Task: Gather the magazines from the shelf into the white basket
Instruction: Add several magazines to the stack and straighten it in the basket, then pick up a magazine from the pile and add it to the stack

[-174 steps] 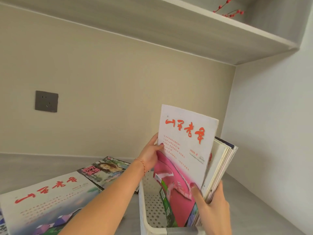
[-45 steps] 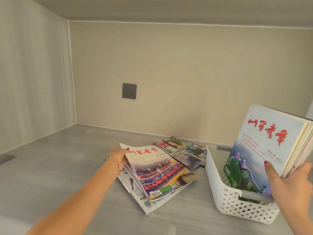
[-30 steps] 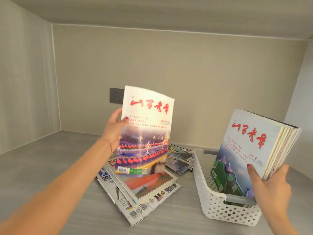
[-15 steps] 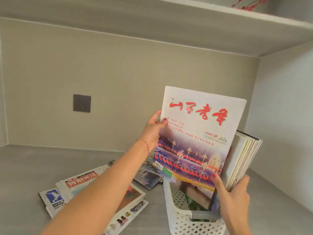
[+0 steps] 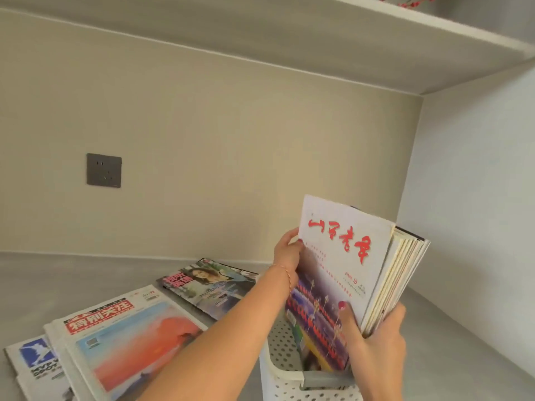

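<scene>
Left hand (image 5: pixel 286 257) is holding the front magazine (image 5: pixel 338 273) by its left edge, fingers curled behind the cover and thumb lying on its face. Right hand (image 5: pixel 376 340) is gripping the standing stack of magazines (image 5: pixel 402 273) low on its right side, thumb pressing the front cover near its lower part, fingers wrapping round behind. Both grips are closing on paper; neither is loose.

The front magazine is lying flush against the stack, leaning slightly left, with its lower end sitting down inside the white basket (image 5: pixel 285 363). The basket is standing on the shelf (image 5: pixel 58 279) at lower right, its grey handle (image 5: pixel 327 382) just under the right hand.

Handling, as a judgement: each issue looks thin and floppy, with glossy covers likely to slide against one another; bunched together they are behaving as a stiffer, heavier block. Taking hold along the spine or a long edge, as the left hand is doing, should stop the pages fanning. The stack probably needs the right hand's support until it is leaning on the basket wall.

Waiting on the shelf to the left: a portrait-cover magazine (image 5: pixel 211 285) lying flat just beside the basket, and nearer the camera a red-sun cover (image 5: pixel 127 340) overlapping a white-and-blue issue (image 5: pixel 34 363). These are well apart from both hands.
</scene>
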